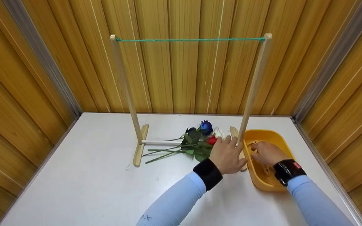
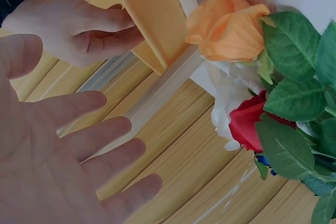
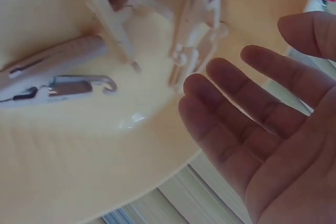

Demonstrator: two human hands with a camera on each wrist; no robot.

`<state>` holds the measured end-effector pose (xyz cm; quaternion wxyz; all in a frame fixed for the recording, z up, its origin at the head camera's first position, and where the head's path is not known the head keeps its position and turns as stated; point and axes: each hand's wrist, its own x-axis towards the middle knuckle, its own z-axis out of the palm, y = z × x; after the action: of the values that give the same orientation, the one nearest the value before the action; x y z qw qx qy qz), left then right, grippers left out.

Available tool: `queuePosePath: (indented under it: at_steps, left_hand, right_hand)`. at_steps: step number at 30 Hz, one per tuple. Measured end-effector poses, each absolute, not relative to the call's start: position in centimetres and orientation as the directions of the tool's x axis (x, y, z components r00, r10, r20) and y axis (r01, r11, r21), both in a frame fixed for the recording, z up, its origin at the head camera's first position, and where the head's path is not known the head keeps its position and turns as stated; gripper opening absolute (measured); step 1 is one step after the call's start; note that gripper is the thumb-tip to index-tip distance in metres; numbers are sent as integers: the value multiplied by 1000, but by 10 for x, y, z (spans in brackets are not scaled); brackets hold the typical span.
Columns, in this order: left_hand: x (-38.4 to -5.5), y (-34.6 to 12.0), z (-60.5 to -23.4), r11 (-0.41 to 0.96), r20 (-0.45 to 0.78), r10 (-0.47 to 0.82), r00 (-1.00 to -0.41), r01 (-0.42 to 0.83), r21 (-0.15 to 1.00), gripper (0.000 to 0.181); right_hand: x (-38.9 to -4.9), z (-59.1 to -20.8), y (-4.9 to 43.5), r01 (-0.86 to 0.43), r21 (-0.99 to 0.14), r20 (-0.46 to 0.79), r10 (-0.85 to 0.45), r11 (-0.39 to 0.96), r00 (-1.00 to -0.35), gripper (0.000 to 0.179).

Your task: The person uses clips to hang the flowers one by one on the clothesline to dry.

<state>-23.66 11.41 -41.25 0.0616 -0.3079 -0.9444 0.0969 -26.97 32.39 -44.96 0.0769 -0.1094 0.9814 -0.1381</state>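
My right hand [image 1: 269,153] reaches into a yellow plastic basket [image 1: 261,183], its fingers over several clothes pegs [image 1: 266,170]. In the right wrist view the fingers [image 3: 236,85] are loosely extended with nothing between them, close to a hooked peg [image 3: 195,11]; another peg [image 3: 68,54] lies farther left. My left hand [image 1: 227,156] is spread out flat beside the basket, near the foot of a wooden post [image 1: 253,91]. Close to it lie a red rose [image 1: 211,140], a white rose [image 1: 219,132] and a blue rose [image 1: 206,126]. An orange rose [image 2: 228,24] shows only in the left wrist view.
A green cord [image 1: 190,40] runs between the tops of two wooden posts, the left post [image 1: 126,84] standing on a wooden foot [image 1: 140,153]. A white bar [image 1: 160,142] joins them low down. Wood-patterned walls [image 1: 181,78] enclose the white table [image 1: 90,175] behind and at both sides.
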Motion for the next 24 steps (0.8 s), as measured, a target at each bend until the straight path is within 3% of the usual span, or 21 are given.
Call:
queuePosePath:
  at_steps: [14,20,24]
  left_hand:
    - [-248,124,-428,798,29,579,-815,559,-224,61]
    - [-249,124,-431,794,29,577,-816,553,-252,65]
    - [-250,122,-431,803,36,572,-820,550,-227,64]
  right_hand:
    - [-282,-462,320,-161,-326,-306,-265,932,-914,16]
    - [-286,-464,325,-225,-306,-254,-307,925,-917,6]
    - [-287,-463,329,-224,-294,-242,-300,929,-923,10]
